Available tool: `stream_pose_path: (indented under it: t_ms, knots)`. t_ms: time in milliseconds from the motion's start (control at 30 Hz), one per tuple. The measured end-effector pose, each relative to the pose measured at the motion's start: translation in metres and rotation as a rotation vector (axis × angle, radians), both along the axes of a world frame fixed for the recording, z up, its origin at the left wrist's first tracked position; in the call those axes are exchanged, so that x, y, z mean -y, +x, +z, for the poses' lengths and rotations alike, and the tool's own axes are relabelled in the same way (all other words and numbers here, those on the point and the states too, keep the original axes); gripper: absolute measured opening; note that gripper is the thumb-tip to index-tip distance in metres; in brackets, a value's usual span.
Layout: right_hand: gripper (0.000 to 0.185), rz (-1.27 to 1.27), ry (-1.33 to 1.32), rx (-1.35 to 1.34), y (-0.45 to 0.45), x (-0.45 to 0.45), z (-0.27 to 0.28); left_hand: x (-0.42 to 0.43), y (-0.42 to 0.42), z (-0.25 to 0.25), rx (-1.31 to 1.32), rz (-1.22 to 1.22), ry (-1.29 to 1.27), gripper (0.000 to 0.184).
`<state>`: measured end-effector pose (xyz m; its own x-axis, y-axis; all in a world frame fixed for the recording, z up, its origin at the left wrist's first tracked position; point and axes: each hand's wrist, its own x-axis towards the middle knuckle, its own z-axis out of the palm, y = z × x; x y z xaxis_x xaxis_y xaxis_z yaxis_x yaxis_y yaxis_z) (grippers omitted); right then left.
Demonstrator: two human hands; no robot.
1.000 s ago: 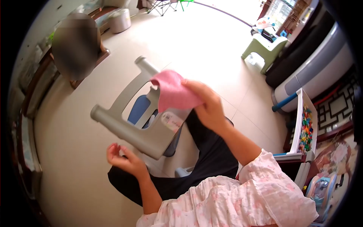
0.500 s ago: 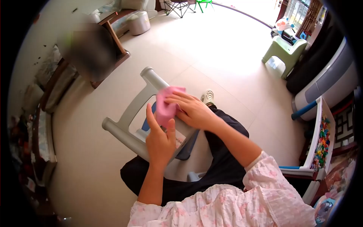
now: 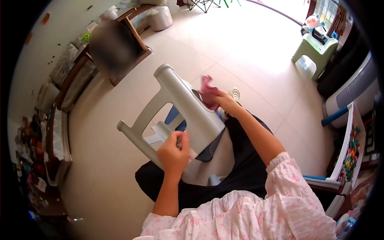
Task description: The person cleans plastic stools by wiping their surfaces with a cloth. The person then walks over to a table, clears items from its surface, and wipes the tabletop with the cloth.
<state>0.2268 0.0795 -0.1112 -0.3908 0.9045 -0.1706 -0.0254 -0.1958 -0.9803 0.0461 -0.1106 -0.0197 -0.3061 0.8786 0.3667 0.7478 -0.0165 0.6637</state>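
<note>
A grey plastic stool [image 3: 198, 116] with blue parts lies tilted between my legs, its feet pointing up and to the left. My right hand [image 3: 227, 102] grips a crumpled pink cloth [image 3: 209, 94] at the stool's upper right side. Over the stool's lower opening, my left hand [image 3: 175, 151] is closed, with the fingers curled in beside the frame. Whether it holds the stool's edge is hidden.
A blurred person [image 3: 113, 48] is at the upper left by a wooden sofa [image 3: 72, 86]. A light green chair [image 3: 316, 54] stands at the upper right. On the right is a white-edged tray [image 3: 343, 148] with colourful pieces.
The stool has turned, showing more of its side. My right hand has moved right with the cloth, off the front face. My left hand has closed its fingers and sits lower against the frame.
</note>
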Motion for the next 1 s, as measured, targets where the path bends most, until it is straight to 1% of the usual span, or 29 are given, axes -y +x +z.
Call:
stream_pose_path:
  t_ms: [67, 100, 133, 167, 200, 267, 367, 400, 433, 467, 500, 533, 567, 600, 633, 733, 767, 833, 867, 900, 933, 1000]
  knots:
    - [0.037, -0.208, -0.024, -0.267, 0.019, 0.013, -0.004, 0.01, -0.013, -0.007, 0.026, -0.007, 0.106, 0.019]
    - [0.037, -0.253, 0.002, -0.295, 0.023, 0.015, 0.004, 0.014, -0.019, -0.004, 0.091, -0.016, 0.099, 0.019]
    - [0.038, -0.299, 0.024, -0.327, 0.027, 0.014, 0.012, 0.018, -0.025, -0.005, 0.089, -0.011, 0.092, 0.019]
    - [0.036, -0.358, 0.136, -0.258, 0.022, 0.015, 0.033, 0.021, -0.031, -0.007, 0.141, -0.031, 0.1, 0.019]
    - [0.036, -0.341, 0.225, -0.109, 0.016, 0.017, 0.055, 0.024, -0.036, -0.01, 0.191, -0.053, 0.11, 0.02]
    - [0.035, -0.241, 0.286, -0.313, -0.019, 0.024, 0.09, 0.03, -0.039, -0.016, 0.202, -0.053, 0.132, 0.021]
    - [0.034, 0.019, 0.408, -0.023, -0.07, 0.037, 0.128, 0.034, -0.038, -0.017, 0.219, -0.045, 0.109, 0.021]
    - [0.033, 0.09, 0.463, 0.076, -0.084, 0.048, 0.135, 0.034, -0.037, -0.017, 0.198, -0.029, 0.164, 0.023]
    - [0.033, 0.074, 0.675, 0.081, -0.092, 0.054, 0.13, 0.035, -0.038, -0.017, 0.178, -0.011, 0.219, 0.024]
    - [0.034, 0.059, 0.888, 0.082, -0.099, 0.06, 0.124, 0.037, -0.041, -0.018, 0.177, 0.0, 0.219, 0.024]
    - [0.034, 0.157, 0.745, 0.164, -0.094, 0.073, 0.127, 0.039, -0.045, -0.018, 0.241, 0.053, 0.228, 0.026]
    - [0.033, 0.234, 0.675, 0.177, -0.088, 0.085, 0.127, 0.04, -0.049, -0.019, 0.306, 0.11, 0.238, 0.029]
    - [0.032, 0.311, 0.604, 0.193, -0.08, 0.097, 0.124, 0.041, -0.053, -0.02, 0.306, 0.128, 0.243, 0.029]
    - [0.031, 0.206, 0.859, 0.063, -0.078, 0.107, 0.112, 0.041, -0.056, -0.021, 0.343, 0.156, 0.277, 0.031]
    - [0.037, 0.182, 1.087, 0.176, -0.066, 0.117, 0.104, 0.042, -0.059, -0.023, 0.381, 0.184, 0.309, 0.033]
    - [0.042, 0.232, 1.101, 0.25, -0.03, 0.148, 0.097, 0.042, -0.071, -0.03, 0.368, 0.222, 0.278, 0.035]
    - [0.042, 0.244, 1.097, 0.252, -0.018, 0.153, 0.092, 0.041, -0.075, -0.031, 0.421, 0.208, 0.272, 0.031]
    - [0.049, 0.296, 0.983, 0.263, 0.007, 0.159, 0.084, 0.034, -0.076, -0.03, 0.459, 0.221, 0.306, 0.032]
    - [0.043, 0.283, 0.827, 0.289, 0.017, 0.162, 0.084, 0.032, -0.076, -0.028, 0.488, 0.224, 0.342, 0.032]
    - [0.04, 0.181, 0.604, 0.18, 0.028, 0.163, 0.074, 0.031, -0.076, -0.022, 0.541, 0.252, 0.331, 0.033]
    - [0.038, 0.079, 0.38, 0.072, 0.034, 0.163, 0.066, 0.029, -0.077, -0.019, 0.541, 0.253, 0.329, 0.033]
    - [0.036, -0.224, 0.191, -0.12, 0.034, 0.159, 0.073, 0.025, -0.077, -0.012, 0.808, 0.301, 0.386, 0.031]
